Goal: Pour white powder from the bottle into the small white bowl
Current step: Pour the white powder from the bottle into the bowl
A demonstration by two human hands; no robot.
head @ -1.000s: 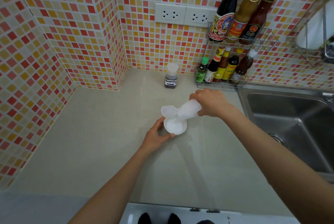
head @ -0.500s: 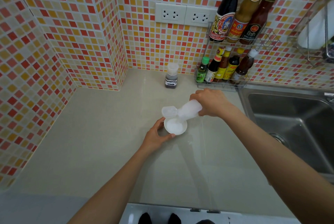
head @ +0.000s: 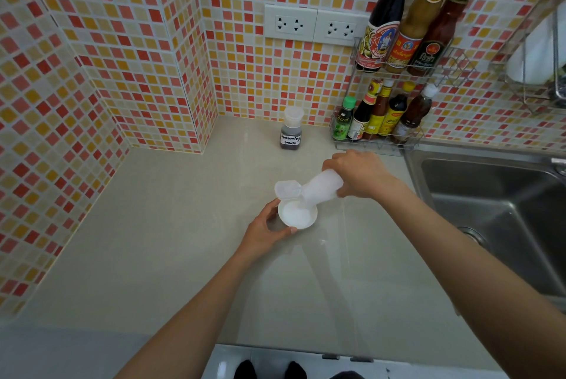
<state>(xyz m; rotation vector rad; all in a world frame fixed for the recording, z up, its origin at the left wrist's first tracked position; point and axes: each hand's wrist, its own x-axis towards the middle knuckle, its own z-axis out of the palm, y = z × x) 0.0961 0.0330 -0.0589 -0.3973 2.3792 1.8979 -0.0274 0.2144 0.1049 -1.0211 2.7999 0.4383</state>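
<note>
right hand (head: 360, 175) clamped round the bottle (head: 323, 188), tilted mouth-down over the small white bowl (head: 297, 213) so powder lands inside; flip lid (head: 286, 188) hangs open clear of the stream; left hand (head: 265, 230) cups the bowl's rim to steady it; counter (head: 171, 225) open leftward, sink (head: 490, 204) edge well right

Person — two bare forearms, no sleeves in view up to the frame edge. Left hand (head: 266, 233) and right hand (head: 358, 175): no rings, watch or gloves visible. Dark footwear tips (head: 269, 371) — partly seen at bottom edge.
</note>
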